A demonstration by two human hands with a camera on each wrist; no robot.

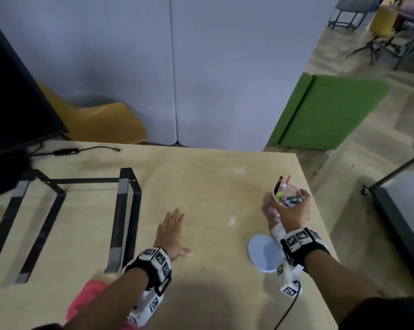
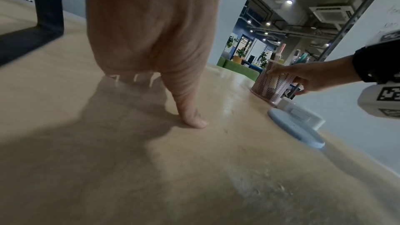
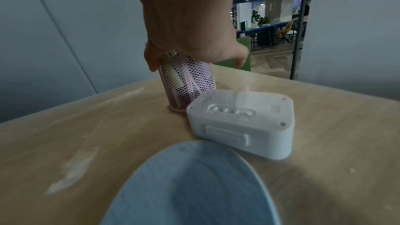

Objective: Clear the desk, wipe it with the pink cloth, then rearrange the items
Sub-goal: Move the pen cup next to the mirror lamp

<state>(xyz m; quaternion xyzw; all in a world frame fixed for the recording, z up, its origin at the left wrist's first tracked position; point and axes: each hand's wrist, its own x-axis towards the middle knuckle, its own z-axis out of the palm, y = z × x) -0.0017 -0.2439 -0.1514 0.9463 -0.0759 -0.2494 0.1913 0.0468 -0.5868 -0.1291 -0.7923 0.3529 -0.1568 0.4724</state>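
Observation:
My right hand grips the rim of a pink mesh pen cup full of pens, standing on the desk near its right edge. In the right wrist view the pen cup touches the desk beside a white clock lying face down. A round light-blue coaster lies just in front of them. My left hand rests flat on the desk's middle, fingers straight. The pink cloth lies under my left forearm at the near edge.
A black metal monitor stand sits on the left of the desk, with a dark monitor and a cable behind it. Grey partition panels stand behind the desk. The desk's right edge is close to the pen cup.

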